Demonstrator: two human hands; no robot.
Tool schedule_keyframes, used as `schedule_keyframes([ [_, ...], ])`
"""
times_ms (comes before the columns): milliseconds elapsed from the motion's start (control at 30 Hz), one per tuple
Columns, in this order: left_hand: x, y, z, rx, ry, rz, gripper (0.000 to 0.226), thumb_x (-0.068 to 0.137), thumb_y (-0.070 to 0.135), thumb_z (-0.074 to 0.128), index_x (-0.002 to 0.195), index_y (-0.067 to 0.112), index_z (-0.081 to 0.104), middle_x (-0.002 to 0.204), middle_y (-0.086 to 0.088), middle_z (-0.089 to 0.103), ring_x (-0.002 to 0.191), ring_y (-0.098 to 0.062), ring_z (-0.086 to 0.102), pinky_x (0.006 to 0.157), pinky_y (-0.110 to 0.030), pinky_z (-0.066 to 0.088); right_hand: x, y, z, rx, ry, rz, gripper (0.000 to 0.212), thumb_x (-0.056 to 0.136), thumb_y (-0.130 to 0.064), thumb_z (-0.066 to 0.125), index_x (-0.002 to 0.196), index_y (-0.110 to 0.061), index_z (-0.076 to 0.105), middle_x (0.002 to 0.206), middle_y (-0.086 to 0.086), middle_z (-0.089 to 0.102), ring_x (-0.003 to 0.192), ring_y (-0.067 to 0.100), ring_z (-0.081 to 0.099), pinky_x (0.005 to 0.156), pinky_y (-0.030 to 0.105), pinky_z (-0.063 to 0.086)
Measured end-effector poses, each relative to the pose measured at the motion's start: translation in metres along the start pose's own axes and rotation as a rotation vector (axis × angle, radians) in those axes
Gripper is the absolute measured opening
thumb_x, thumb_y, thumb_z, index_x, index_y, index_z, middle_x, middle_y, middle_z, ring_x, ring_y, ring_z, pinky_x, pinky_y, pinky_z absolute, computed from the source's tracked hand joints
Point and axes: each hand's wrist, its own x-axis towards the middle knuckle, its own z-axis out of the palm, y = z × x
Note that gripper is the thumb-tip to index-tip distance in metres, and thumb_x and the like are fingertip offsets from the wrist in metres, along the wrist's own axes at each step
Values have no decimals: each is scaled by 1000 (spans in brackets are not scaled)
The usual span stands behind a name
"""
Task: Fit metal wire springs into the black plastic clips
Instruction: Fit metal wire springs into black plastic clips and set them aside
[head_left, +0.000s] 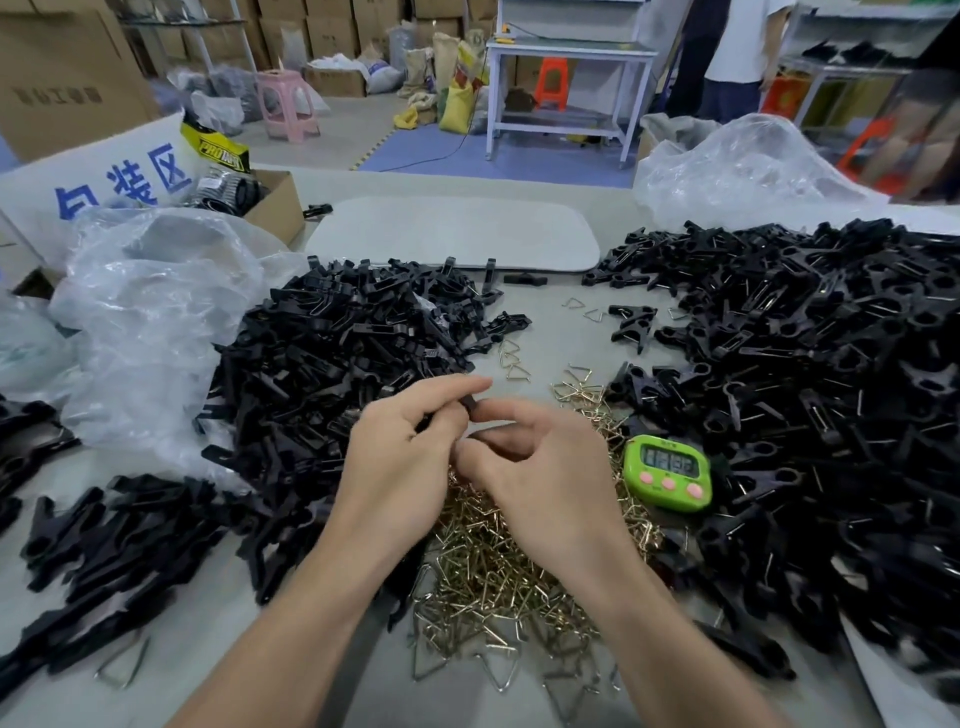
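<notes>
My left hand (410, 457) and my right hand (540, 467) meet above the table's middle, both pinching one small black plastic clip (471, 404) between their fingertips. Most of the clip is hidden by the fingers, and I cannot tell whether a spring sits in it. Under my hands lies a heap of brass-coloured wire springs (483, 566). To the left is a big pile of black clip parts (332, 379). On the right spreads a pile of black clips with wire springs showing in them (810, 395).
A green digital timer (667, 470) lies just right of my right hand. Crumpled clear plastic bags sit at the left (156, 312) and far right (748, 171). A grey oval board (452, 234) lies behind the piles. A person (737, 57) stands in the background.
</notes>
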Motion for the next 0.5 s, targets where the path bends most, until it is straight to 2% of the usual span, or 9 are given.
schedule_keyframes([
  [67, 2, 0, -1, -159, -86, -90, 39, 82, 17, 55, 100, 37, 84, 115, 17, 76, 113, 1, 68, 98, -22, 52, 0, 3, 0, 29, 75, 18, 27, 80, -36, 79, 106, -30, 76, 75, -12, 78, 69, 6, 75, 72, 32, 63],
  [100, 3, 0, -3, -218, -138, -131, 40, 80, 20, 53, 101, 34, 84, 114, 10, 78, 112, -4, 69, 101, -30, 52, 2, 4, 0, 58, 97, 28, 18, 82, -32, 80, 99, -28, 76, 71, -8, 77, 64, 8, 75, 67, 31, 63],
  [167, 3, 1, -6, -284, -255, -168, 43, 77, 26, 51, 106, 29, 84, 106, -10, 79, 95, -14, 68, 93, -39, 51, 5, 6, -1, 170, 129, 72, 6, 89, -16, 77, 88, -20, 73, 66, 3, 76, 56, 14, 72, 55, 28, 59],
  [200, 3, 1, -7, -291, -287, -171, 45, 76, 24, 52, 108, 27, 83, 103, -13, 79, 87, -17, 65, 87, -38, 50, 6, 6, -2, 225, 140, 99, 7, 92, -11, 74, 87, -14, 71, 66, 7, 75, 54, 17, 71, 52, 26, 56],
  [233, 2, 1, -8, -280, -288, -168, 46, 74, 18, 55, 110, 26, 82, 103, -8, 79, 85, -15, 66, 85, -34, 51, 8, 7, -4, 264, 147, 118, 8, 94, -9, 72, 87, -11, 71, 67, 10, 75, 54, 18, 70, 52, 25, 55],
  [300, 4, -1, -11, -240, -235, -147, 50, 74, -1, 66, 114, 25, 80, 111, 3, 79, 98, -10, 73, 84, -22, 55, 10, 9, -7, 365, 162, 152, 10, 98, -11, 68, 89, -9, 72, 72, 12, 75, 58, 21, 70, 56, 26, 56],
  [367, 5, -2, -15, -295, -175, -160, 52, 78, -15, 73, 114, 22, 79, 111, 0, 80, 103, -14, 75, 82, -18, 56, 12, 9, -9, 482, 161, 189, 15, 101, -14, 64, 92, -6, 72, 76, 15, 75, 60, 23, 69, 58, 29, 57],
  [500, 4, 0, -13, -352, -59, -203, 28, 87, -1, 74, 92, 24, 85, 84, -8, 79, 79, -14, 76, 73, -20, 59, 15, 8, -8, 420, 109, 217, 23, 103, -17, 62, 86, -6, 74, 74, 16, 75, 56, 22, 66, 54, 28, 54],
])
